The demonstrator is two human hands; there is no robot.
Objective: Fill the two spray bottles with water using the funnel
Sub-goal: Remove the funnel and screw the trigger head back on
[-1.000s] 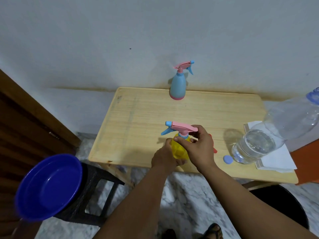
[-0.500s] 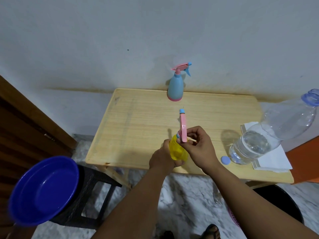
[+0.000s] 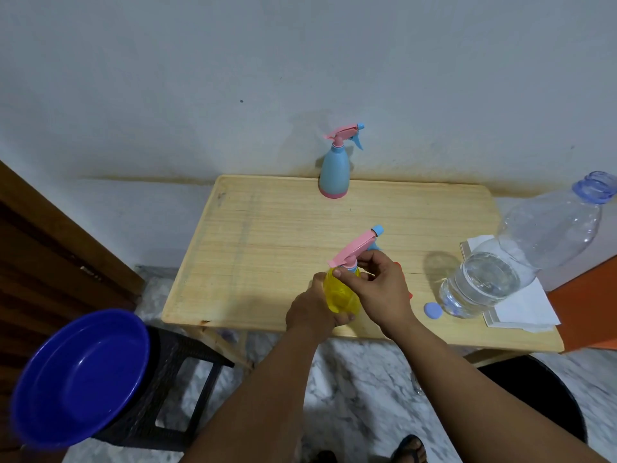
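Observation:
A yellow spray bottle (image 3: pixel 341 292) stands near the front edge of the wooden table (image 3: pixel 267 228). My left hand (image 3: pixel 314 312) grips its body. My right hand (image 3: pixel 377 289) pinches the neck under its pink spray head (image 3: pixel 355 248), whose blue nozzle points up and to the right. A blue spray bottle (image 3: pixel 335 172) with a pink head stands upright at the table's back edge by the wall. A sliver of something red-orange (image 3: pixel 410 295) shows behind my right hand. I cannot tell what it is.
A large clear water bottle (image 3: pixel 500 272), partly full and uncapped, stands at the right on white paper (image 3: pixel 521 309). Its blue cap (image 3: pixel 432 310) lies beside it. A blue basin (image 3: pixel 80 379) sits on a black stool (image 3: pixel 187 372) at the lower left.
The pink spray head has turned in my right hand: the nozzle pointed left, then straight away from me, now up and right. My left hand stays on the yellow body.

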